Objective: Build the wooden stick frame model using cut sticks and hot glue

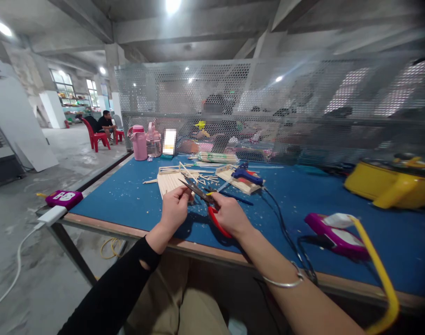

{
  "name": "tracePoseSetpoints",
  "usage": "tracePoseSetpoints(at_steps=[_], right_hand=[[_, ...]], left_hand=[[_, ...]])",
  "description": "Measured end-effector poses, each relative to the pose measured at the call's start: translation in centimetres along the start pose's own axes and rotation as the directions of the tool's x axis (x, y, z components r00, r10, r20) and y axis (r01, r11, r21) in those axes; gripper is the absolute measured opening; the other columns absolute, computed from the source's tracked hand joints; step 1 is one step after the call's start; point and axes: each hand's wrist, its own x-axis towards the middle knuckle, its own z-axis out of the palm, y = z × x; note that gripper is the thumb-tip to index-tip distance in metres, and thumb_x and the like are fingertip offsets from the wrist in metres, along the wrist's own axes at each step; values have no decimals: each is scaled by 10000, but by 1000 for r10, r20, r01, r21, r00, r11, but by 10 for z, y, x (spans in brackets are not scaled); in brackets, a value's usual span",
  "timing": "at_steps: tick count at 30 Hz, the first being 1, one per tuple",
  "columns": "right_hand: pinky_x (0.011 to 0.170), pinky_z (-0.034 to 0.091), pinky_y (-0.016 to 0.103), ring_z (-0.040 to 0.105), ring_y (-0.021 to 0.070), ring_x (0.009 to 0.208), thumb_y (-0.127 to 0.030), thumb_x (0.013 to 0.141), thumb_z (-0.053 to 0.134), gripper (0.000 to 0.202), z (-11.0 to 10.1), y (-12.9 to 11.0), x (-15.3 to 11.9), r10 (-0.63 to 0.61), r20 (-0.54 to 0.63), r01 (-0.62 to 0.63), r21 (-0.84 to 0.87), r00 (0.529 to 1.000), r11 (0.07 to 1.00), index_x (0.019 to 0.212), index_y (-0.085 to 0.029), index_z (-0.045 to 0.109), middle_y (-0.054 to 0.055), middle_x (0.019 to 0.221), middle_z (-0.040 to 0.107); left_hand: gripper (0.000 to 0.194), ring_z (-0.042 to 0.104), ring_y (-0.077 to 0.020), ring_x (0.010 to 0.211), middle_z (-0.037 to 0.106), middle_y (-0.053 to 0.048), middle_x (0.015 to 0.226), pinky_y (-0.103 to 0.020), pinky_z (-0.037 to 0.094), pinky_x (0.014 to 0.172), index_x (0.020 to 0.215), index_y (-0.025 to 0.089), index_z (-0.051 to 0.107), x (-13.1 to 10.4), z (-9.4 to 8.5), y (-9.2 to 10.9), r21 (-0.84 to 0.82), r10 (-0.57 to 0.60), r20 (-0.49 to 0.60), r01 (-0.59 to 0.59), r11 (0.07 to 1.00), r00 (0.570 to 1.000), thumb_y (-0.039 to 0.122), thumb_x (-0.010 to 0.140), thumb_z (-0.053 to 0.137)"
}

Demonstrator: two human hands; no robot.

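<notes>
My right hand (230, 215) grips a pair of scissors (218, 224) by its red handles, the dark blades spread and pointing up to the left. My left hand (175, 205) is closed in a pinch beside the blades; whatever lies between the fingertips is too small to name. Just behind it, partly covered, lies a flat panel of pale wooden sticks (166, 182). Loose stick pieces (201, 176) are scattered past the blades. Farther right, a blue glue gun (247, 175) rests over a shallow wooden stick tray (252, 187).
A pink thermos (139, 145), a clear jug (154, 143) and a lit phone (169, 142) stand along the back. Stick bundles (217, 157) lie near the mesh screen (184, 88). Purple power strips (338, 239) and a yellow container (390, 184) occupy the right, with cords trailing.
</notes>
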Motion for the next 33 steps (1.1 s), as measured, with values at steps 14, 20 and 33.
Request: tracePoseSetpoints(at_steps=[14, 20, 33], right_hand=[[556, 384, 252, 508, 169, 579, -178, 645, 449, 147, 4, 3, 2, 25, 72, -27, 30, 997, 999, 786, -214, 470, 17, 649, 552], [497, 326, 228, 451, 142, 494, -189, 677, 436, 41, 3, 0, 2, 75, 98, -75, -7, 992, 997, 689, -225, 420, -12, 543, 486], [565, 362, 243, 506, 163, 582, -174, 669, 455, 161, 4, 1, 3, 57, 53, -54, -42, 997, 998, 810, -189, 531, 30, 654, 568]], left_hand=[[218, 548, -120, 555, 605, 2, 573, -201, 404, 557, 650, 162, 616, 0, 0, -3, 47, 50, 49, -52, 998, 998, 177, 800, 459], [229, 531, -111, 534, 604, -2, 559, -195, 384, 537, 656, 143, 624, 2, 0, -1, 67, 4, 21, -5, 998, 1000, 208, 808, 466], [218, 519, -115, 548, 595, -1, 566, -205, 369, 552, 656, 151, 622, 0, 0, -2, 102, 17, 49, -22, 995, 999, 184, 793, 456]])
